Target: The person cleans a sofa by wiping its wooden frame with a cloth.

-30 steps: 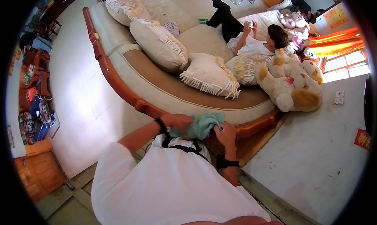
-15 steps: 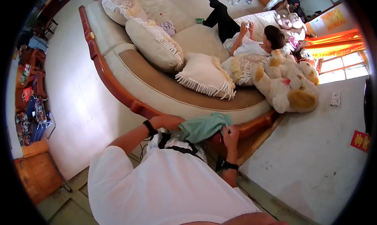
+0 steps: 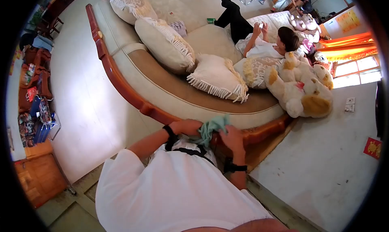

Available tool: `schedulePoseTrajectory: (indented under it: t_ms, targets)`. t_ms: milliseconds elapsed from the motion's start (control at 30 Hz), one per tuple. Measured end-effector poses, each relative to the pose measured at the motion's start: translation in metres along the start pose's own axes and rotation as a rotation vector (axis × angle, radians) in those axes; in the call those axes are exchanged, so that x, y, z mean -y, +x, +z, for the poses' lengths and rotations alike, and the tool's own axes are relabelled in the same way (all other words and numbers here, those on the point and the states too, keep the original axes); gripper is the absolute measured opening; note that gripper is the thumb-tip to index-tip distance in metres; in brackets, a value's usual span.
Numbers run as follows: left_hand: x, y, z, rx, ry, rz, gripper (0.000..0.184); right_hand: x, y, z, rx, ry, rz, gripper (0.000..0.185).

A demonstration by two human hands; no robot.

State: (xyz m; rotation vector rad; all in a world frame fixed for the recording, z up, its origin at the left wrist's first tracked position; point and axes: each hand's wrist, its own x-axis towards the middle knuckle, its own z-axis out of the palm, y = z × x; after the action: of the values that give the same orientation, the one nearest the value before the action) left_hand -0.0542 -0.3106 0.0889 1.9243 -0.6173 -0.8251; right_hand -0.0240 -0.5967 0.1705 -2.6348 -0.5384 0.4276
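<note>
A green cloth (image 3: 213,128) is bunched between my two hands, just over the wooden rim (image 3: 156,115) of the sofa back. My left hand (image 3: 189,127) grips its left side, the fingers partly hidden by the folds. On the right side, my right hand (image 3: 232,137) pinches the cloth near its top. Both wrists carry black bands. Below the hands the white shirt front and a black strap (image 3: 188,152) show.
The curved beige sofa (image 3: 133,56) bears several fringed cushions (image 3: 219,76) and a large plush toy (image 3: 302,94). A person (image 3: 263,45) reclines there holding a small object. A white wall (image 3: 312,151) stands at right; a wooden cabinet (image 3: 40,177) at lower left.
The cloth was spread wider and is now gathered into a smaller bundle. My hands have come closer together. The view has shifted slightly.
</note>
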Motion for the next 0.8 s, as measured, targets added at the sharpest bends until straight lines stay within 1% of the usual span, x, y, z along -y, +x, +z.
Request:
schedulePoseTrajectory:
  t_ms: [33,67,133,167,233,267,333,367,400,433,467,500,533,567,633,667,733,767,800]
  targets:
    - [0.011,-0.012,-0.002,-0.061,-0.03,0.08,0.04,-0.011,-0.004,-0.009,-0.097,0.04,0.063,0.032]
    - [0.022,-0.028,-0.004,-0.059,-0.028,0.081,0.04,-0.017,-0.008,-0.021,-0.099,0.041,0.064,0.032]
    - [0.044,-0.06,-0.007,-0.279,0.023,0.038,0.042,-0.02,-0.015,-0.041,-0.038,-0.004,0.258,0.033]
    - [0.055,-0.069,-0.008,-0.279,0.025,0.038,0.042,-0.021,-0.013,-0.037,-0.039,-0.003,0.257,0.033]
    - [0.066,-0.078,-0.011,-0.316,0.125,-0.015,0.047,-0.015,-0.008,-0.024,-0.093,-0.005,0.078,0.036]
    - [0.066,-0.077,-0.012,-0.312,0.126,-0.013,0.047,-0.007,-0.005,-0.017,-0.094,-0.005,0.082,0.036]
    - [0.047,-0.068,-0.02,-0.19,0.241,-0.099,0.05,0.024,0.009,0.001,0.05,-0.14,0.043,0.04]
    - [0.043,-0.055,-0.019,-0.189,0.242,-0.096,0.05,0.039,0.015,0.011,0.09,-0.133,-0.02,0.041]
    - [0.037,-0.036,-0.015,-0.083,0.138,-0.006,0.054,0.052,0.019,0.021,0.131,-0.126,-0.084,0.042]
    - [0.031,-0.018,-0.011,0.024,0.034,0.084,0.057,0.061,0.017,0.033,0.13,-0.127,-0.081,0.042]
    - [0.026,-0.001,-0.004,0.026,0.035,0.088,0.057,0.068,0.015,0.046,0.095,-0.121,-0.198,0.043]
    - [0.021,0.016,0.005,-0.002,0.092,0.018,0.058,0.069,0.013,0.051,0.061,-0.117,-0.318,0.043]
    - [0.015,0.027,0.01,-0.03,0.147,-0.053,0.058,0.069,0.01,0.04,0.057,-0.095,-0.276,0.043]
    - [0.011,0.034,0.009,-0.033,0.144,-0.053,0.058,0.061,0.007,0.029,0.06,-0.098,-0.277,0.043]
    - [0.0,0.037,0.004,-0.006,0.073,-0.03,0.055,0.035,0.001,0.005,-0.008,-0.022,-0.066,0.045]
    - [-0.003,0.032,0.005,-0.009,0.066,-0.034,0.055,0.021,0.0,-0.005,0.0,-0.022,-0.07,0.045]
    - [-0.005,0.015,0.006,-0.094,0.104,0.049,0.054,0.004,0.003,-0.019,0.068,0.058,0.17,0.047]
    - [-0.004,0.004,0.0,-0.101,0.106,0.037,0.054,0.004,0.008,-0.019,0.073,0.063,0.158,0.047]
    - [-0.002,-0.011,-0.008,-0.087,0.125,-0.018,0.055,0.008,0.015,-0.021,0.141,-0.046,0.056,0.046]
